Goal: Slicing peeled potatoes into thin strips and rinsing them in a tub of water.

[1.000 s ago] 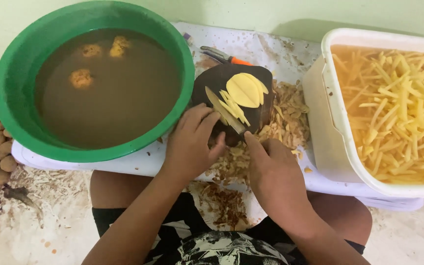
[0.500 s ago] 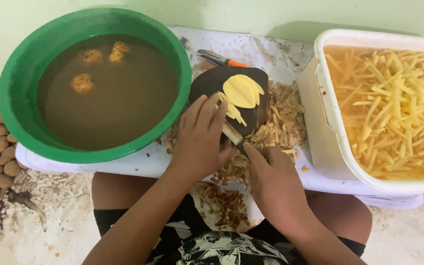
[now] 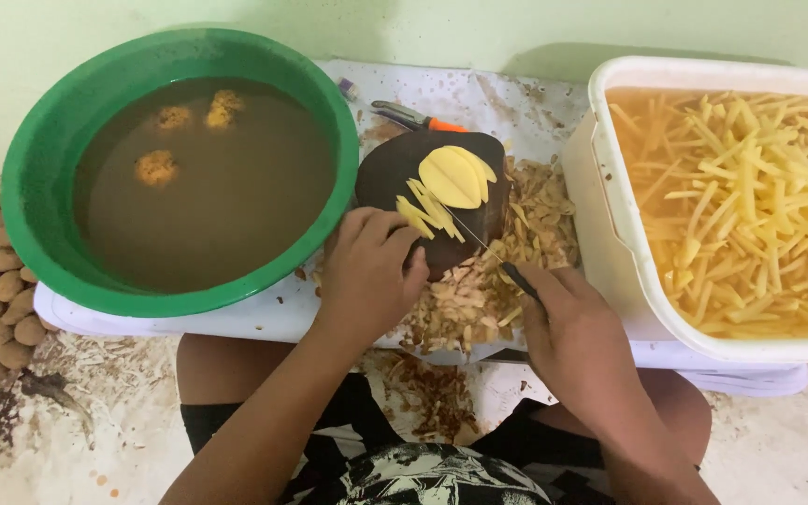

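Board (image 3: 395, 168) between basin (image 3: 30, 159) left, tub (image 3: 610, 150) right; slices (image 3: 455, 178) on board.

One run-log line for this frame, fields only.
left hand: on yellow potato strips | right hand: holds thin-bladed knife | dark cutting board: yellow potato slices | beside: green basin, white tub

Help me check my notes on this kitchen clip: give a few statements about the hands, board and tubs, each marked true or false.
1. The right hand holds a knife. True.
2. The left hand is in the green basin. False: it rests at the dark cutting board.
3. Fanned potato slices lie on the board. True.
4. The white tub holds whole potatoes. False: it holds cut potato strips in water.
5. Peelings are piled beside the board. True.
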